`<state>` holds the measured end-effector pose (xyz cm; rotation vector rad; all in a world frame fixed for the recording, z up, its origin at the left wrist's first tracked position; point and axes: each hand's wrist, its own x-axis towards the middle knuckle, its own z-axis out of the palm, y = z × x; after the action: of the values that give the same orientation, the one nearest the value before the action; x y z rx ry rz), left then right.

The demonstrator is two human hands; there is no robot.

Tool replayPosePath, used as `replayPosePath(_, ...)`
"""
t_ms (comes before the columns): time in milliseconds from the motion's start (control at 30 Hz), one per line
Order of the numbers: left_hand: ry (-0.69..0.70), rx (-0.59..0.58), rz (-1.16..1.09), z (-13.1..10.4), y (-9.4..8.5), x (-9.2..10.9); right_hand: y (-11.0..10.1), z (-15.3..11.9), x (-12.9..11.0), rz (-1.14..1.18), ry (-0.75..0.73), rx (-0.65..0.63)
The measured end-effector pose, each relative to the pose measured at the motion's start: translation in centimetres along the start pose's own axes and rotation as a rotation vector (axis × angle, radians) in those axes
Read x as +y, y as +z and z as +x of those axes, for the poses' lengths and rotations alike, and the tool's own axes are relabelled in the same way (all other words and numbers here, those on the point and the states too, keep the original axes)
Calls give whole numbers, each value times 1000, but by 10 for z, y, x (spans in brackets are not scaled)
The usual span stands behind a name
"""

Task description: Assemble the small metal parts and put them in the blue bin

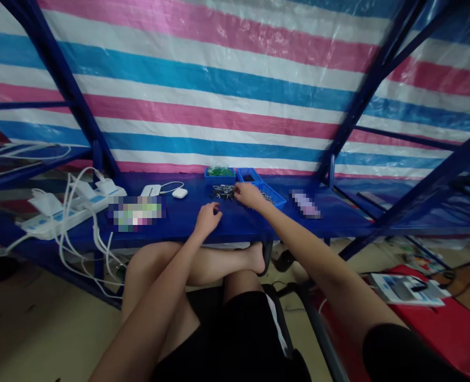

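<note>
Two bare hands work over the blue bench [242, 225], near the middle of the frame. The right hand [247, 194] is at the right end of a loose pile of small dark and silvery pieces [223, 192], its fingers drawn in; whether a piece is pinched between them, I cannot tell. The left hand [208, 219] hangs nearer the front edge, just below the pile in the frame, loosely curled; I cannot tell if it holds anything small.

Behind the pile stands a blue tray of green pieces [220, 180], with a smaller blue tray [255, 183] beside it. A larger blue tray [280, 203], with similar silvery pieces in it, sits right of the pile, partly hidden by the right hand and forearm.

The likeliest trouble, I judge, is scatter: the pieces lie loose with no rim around them, so a dragging finger or a brush of the left hand could spread them towards the front edge and off it. The right forearm passes close by the larger tray, and a low elbow or wrist could nudge it or tip pieces out. Pieces this slim could also snag on one another and come up in clumps. At the left of the frame, white cables [65, 233] droop from a power strip [75, 209] over the edge; a knee catching them could pull the strip.
</note>
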<state>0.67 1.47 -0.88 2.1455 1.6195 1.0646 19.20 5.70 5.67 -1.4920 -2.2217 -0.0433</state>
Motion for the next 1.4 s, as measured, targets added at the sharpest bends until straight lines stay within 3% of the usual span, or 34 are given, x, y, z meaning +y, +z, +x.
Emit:
replayPosePath(133, 59, -25, 73, -1, 3, -2, -24, 47, 42, -63, 179, 115)
replayPosePath(233, 21, -13, 95, -3, 2, -1, -24, 60, 52, -74, 162, 120)
replayPosePath(300, -2, -7, 124, -4, 2, 1, -15, 56, 43, -91, 70, 74)
replayPosePath(400, 2, -21, 170, -5, 1, 4, 7, 40, 15, -150, -83, -101)
replayPosePath(500, 12, -30, 205, -7, -1, 7, 26, 25, -13, -196, -133, -207)
replayPosePath(767, -8, -83, 283, -10, -7, 14, 37, 10, -36, -212, 89, -265)
replayPosePath(967, -12, -85, 303, -10, -7, 15, 39, 8, -39, -212, 115, -222)
replayPosePath(1133, -12, -81, 300, -10, -7, 15, 37, 9, -41, -185, 153, -271)
replayPosePath(1267, 3, -69, 292, -10, -7, 14, 33, 1, -42, -103, 125, -156)
replayPosePath(1400, 18, -53, 268, -8, -7, 13, 40, -20, -39, 163, 24, -8)
